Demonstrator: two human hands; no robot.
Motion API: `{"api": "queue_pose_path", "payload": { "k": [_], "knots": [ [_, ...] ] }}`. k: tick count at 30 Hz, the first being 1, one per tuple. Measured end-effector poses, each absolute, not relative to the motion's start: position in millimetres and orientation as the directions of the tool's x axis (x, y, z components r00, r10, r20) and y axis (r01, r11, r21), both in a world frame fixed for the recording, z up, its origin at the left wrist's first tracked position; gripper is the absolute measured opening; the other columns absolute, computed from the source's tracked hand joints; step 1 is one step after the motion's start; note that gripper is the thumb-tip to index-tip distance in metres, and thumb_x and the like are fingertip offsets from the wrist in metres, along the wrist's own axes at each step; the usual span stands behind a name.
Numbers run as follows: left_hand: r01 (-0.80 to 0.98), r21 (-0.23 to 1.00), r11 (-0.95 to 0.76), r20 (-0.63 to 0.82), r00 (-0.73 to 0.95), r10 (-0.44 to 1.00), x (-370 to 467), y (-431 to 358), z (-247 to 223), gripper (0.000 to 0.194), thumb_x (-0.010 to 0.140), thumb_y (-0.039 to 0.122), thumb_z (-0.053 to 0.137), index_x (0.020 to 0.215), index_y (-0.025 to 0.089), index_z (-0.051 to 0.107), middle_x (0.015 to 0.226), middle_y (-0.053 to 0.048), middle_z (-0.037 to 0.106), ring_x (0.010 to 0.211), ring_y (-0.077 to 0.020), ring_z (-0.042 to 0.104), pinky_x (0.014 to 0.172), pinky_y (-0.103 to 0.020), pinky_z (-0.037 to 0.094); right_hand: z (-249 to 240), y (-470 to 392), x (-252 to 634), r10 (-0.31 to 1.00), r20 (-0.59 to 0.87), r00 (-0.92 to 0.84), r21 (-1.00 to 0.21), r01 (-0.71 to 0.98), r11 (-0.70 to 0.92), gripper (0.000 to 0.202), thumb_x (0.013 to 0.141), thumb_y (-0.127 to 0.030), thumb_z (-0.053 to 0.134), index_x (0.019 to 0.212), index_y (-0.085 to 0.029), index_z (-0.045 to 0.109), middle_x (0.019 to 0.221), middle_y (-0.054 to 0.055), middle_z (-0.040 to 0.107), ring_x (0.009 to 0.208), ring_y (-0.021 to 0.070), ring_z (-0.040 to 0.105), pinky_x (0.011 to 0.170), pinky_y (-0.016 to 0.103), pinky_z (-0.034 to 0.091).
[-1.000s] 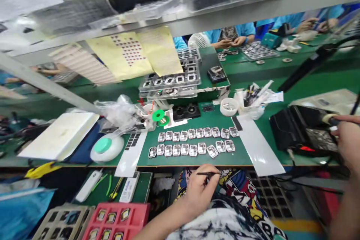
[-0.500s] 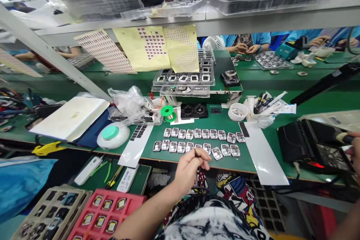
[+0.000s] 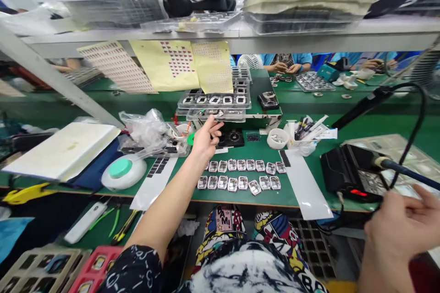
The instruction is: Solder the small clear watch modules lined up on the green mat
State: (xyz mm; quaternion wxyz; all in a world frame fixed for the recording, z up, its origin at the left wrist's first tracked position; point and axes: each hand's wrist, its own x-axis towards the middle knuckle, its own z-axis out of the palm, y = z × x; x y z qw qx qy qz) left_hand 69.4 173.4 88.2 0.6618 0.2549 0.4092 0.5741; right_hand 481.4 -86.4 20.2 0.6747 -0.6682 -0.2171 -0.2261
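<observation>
My left hand [image 3: 205,139] reaches over the middle of the bench with its fingers apart, just below a clear tray [image 3: 216,114] of small parts. It covers part of a green spool [image 3: 191,138]. Two rows of small square-framed parts [image 3: 242,182] lie on the green bench below it. At the right edge my right hand [image 3: 402,222] is raised with loosely bent, separated fingers and nothing visible in them. A soldering iron [image 3: 392,165] sits in its black stand [image 3: 343,178], just above that hand.
White strips [image 3: 307,183] flank the rows. A round bottle [image 3: 123,171], plastic bag [image 3: 146,128] and white book-like block [image 3: 65,149] stand left. A small bowl [image 3: 277,138] and pen holder [image 3: 302,132] are at back right. Co-workers' hands [image 3: 287,67] show beyond the shelf.
My left hand has moved up from the lower row towards the clear tray; the thin dark tool in it no longer shows. My right hand has left the iron's handle and come further into view.
</observation>
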Motion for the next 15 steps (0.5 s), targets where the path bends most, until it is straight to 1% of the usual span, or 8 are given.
{"api": "queue_pose_path", "payload": {
  "k": [1, 3, 5, 7, 8, 10, 12, 15],
  "knots": [
    [-0.552, 0.808, 0.209, -0.247, 0.006, 0.969, 71.2, 178.9, 89.2, 0.037, 0.086, 0.044, 0.080, 0.089, 0.014, 0.059, 0.101, -0.018, 0.076, 0.047, -0.0042, 0.054, 0.035, -0.013, 0.017, 22.5, -88.7, 463.4, -0.018, 0.553, 0.833, -0.833, 0.553, 0.000, 0.054, 0.057, -0.024, 0.079, 0.111, -0.030, 0.079, 0.066, 0.002, 0.048, 0.050, 0.0195, 0.045, 0.051, 0.044, 0.032],
    [-0.550, 0.811, 0.200, -0.236, 0.005, 0.972, 73.6, 186.7, 92.7, 0.033, 0.088, 0.041, 0.076, 0.086, 0.015, 0.055, 0.096, -0.015, 0.077, 0.041, -0.0020, 0.046, 0.035, -0.013, 0.017, 28.2, -92.8, 428.6, 0.111, 0.482, 0.869, -0.875, 0.483, 0.023, 0.047, 0.063, -0.028, 0.079, 0.110, -0.031, 0.080, 0.067, 0.003, 0.053, 0.051, 0.0188, 0.046, 0.051, 0.043, 0.036],
    [-0.546, 0.816, 0.190, -0.224, 0.004, 0.975, 73.7, 192.2, 98.8, 0.027, 0.089, 0.035, 0.073, 0.084, 0.016, 0.053, 0.089, -0.011, 0.077, 0.036, 0.0003, 0.034, 0.034, -0.013, 0.016, 34.5, -97.1, 400.2, 0.289, 0.435, 0.853, -0.891, 0.454, 0.001, 0.038, 0.073, -0.033, 0.078, 0.111, -0.032, 0.078, 0.072, 0.005, 0.058, 0.056, 0.0196, 0.050, 0.054, 0.042, 0.041],
    [-0.538, 0.823, 0.182, -0.211, 0.008, 0.977, 71.6, 196.9, 107.9, 0.020, 0.089, 0.028, 0.066, 0.081, 0.017, 0.052, 0.083, -0.008, 0.076, 0.033, 0.0004, 0.028, 0.034, -0.013, 0.016, 40.5, -99.9, 380.3, 0.489, 0.354, 0.797, -0.906, 0.423, -0.033, 0.033, 0.079, -0.038, 0.077, 0.112, -0.031, 0.077, 0.075, 0.004, 0.061, 0.061, 0.0200, 0.055, 0.058, 0.040, 0.046],
    [-0.535, 0.826, 0.179, -0.205, 0.011, 0.979, 69.9, 198.9, 113.3, 0.017, 0.089, 0.025, 0.062, 0.079, 0.017, 0.051, 0.080, -0.007, 0.075, 0.033, 0.0000, 0.027, 0.034, -0.014, 0.016, 43.3, -99.6, 373.0, 0.577, 0.319, 0.752, -0.908, 0.417, -0.041, 0.032, 0.082, -0.039, 0.076, 0.113, -0.030, 0.075, 0.076, 0.003, 0.062, 0.063, 0.0195, 0.057, 0.061, 0.039, 0.049],
    [-0.531, 0.831, 0.167, -0.188, 0.014, 0.982, 66.3, 202.7, 124.9, 0.015, 0.089, 0.022, 0.056, 0.076, 0.017, 0.050, 0.076, -0.005, 0.073, 0.033, -0.0006, 0.027, 0.033, -0.014, 0.016, 48.6, -94.0, 361.3, 0.708, 0.312, 0.634, -0.888, 0.460, -0.021, 0.027, 0.087, -0.040, 0.071, 0.111, -0.027, 0.074, 0.077, 0.001, 0.062, 0.067, 0.0175, 0.058, 0.069, 0.037, 0.052],
    [-0.529, 0.835, 0.150, -0.170, 0.011, 0.985, 63.5, 205.9, 135.6, 0.015, 0.089, 0.021, 0.053, 0.075, 0.017, 0.049, 0.074, -0.004, 0.072, 0.034, -0.0007, 0.028, 0.034, -0.014, 0.016, 54.1, -81.1, 350.1, 0.807, 0.345, 0.479, -0.842, 0.539, 0.040, 0.021, 0.091, -0.036, 0.067, 0.109, -0.026, 0.074, 0.077, 0.000, 0.062, 0.070, 0.0158, 0.059, 0.074, 0.034, 0.052],
    [-0.522, 0.842, 0.135, -0.149, 0.015, 0.989, 61.7, 209.7, 146.3, 0.013, 0.089, 0.019, 0.050, 0.076, 0.017, 0.049, 0.074, -0.004, 0.071, 0.035, -0.0005, 0.029, 0.034, -0.014, 0.016, 62.1, -50.4, 330.1, 0.897, 0.358, 0.259, -0.793, 0.591, 0.146, 0.020, 0.094, -0.030, 0.062, 0.111, -0.025, 0.071, 0.079, -0.001, 0.063, 0.071, 0.0150, 0.059, 0.071, 0.031, 0.051]
  ]
}}
